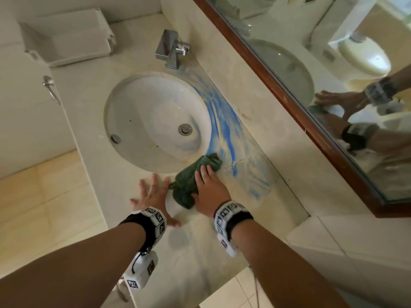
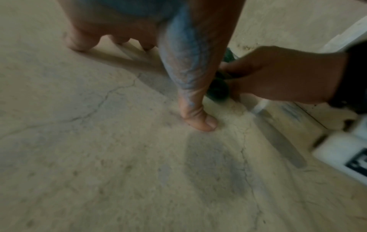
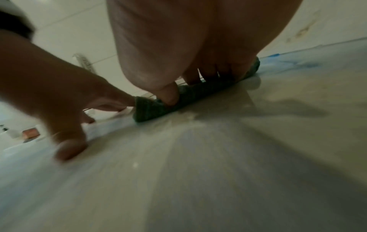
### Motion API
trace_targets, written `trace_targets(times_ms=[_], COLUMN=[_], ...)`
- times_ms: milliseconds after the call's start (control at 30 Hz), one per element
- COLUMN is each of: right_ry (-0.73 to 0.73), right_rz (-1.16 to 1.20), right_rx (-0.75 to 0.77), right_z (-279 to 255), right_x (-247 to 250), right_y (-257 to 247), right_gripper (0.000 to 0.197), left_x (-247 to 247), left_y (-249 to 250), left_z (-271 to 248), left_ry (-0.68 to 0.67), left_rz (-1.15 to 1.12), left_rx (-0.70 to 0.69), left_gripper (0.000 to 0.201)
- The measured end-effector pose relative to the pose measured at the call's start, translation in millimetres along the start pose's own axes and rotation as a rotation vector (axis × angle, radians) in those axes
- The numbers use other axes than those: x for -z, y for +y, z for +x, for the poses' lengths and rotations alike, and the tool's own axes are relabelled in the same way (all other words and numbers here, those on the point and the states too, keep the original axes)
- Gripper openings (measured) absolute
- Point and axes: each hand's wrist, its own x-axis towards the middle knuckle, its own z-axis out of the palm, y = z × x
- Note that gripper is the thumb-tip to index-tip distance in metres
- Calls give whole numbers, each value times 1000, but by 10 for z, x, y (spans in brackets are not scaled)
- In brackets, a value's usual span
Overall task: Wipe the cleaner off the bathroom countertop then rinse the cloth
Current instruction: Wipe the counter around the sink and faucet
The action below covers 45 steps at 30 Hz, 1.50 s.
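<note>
Your left hand (image 1: pixel 153 197) lies flat with fingers spread on the countertop (image 1: pixel 200 241), just in front of the sink (image 1: pixel 155 121). Right of it, touching its fingertips, the green cloth (image 1: pixel 193 178) sits at the sink's front rim under your right hand (image 1: pixel 210 192), fingers straight and pressing. Blue cleaner (image 1: pixel 224 121) streaks curve along the sink's right side.

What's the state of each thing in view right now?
green cloth: bunched, flat on counter under right hand
right hand: fingers straight, pressing cloth
left hand: spread flat on countertop
countertop: blue cleaner streaks beside sink
sink: no water running
faucet: off
</note>
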Motion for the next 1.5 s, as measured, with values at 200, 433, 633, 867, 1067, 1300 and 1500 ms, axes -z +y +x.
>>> trace_targets(times_ms=[200,433,633,867,1067,1300,1500], right_ry=[-38,-79,-68,-60,-37,-30,-38], right_rz=[75,135,113,224,304,253,274], right_rx=[-46,-61,-110,-263,-407,-305,-82], right_z=[-227,-944,2,-169,-1148,-647,-472], right_x=[-86,-418,26,-32,-459,-188,-100], right_y=[15,110,-27,-77,29,304,552], right_gripper=[71,69,79,71,70,74,78], left_x=[10,-25,13,25,7,8,22], left_y=[10,-31,15,21,0,37,155], left_z=[1,40,86,106,114,57,11], left_ry=[-18,-16,-71,-82,-83,-56,-37], left_rz=[5,-18,25,65,68,47,41], left_rx=[3,-18,19,16,-1,17,78], left_gripper=[152,152,158,158,160,155,155])
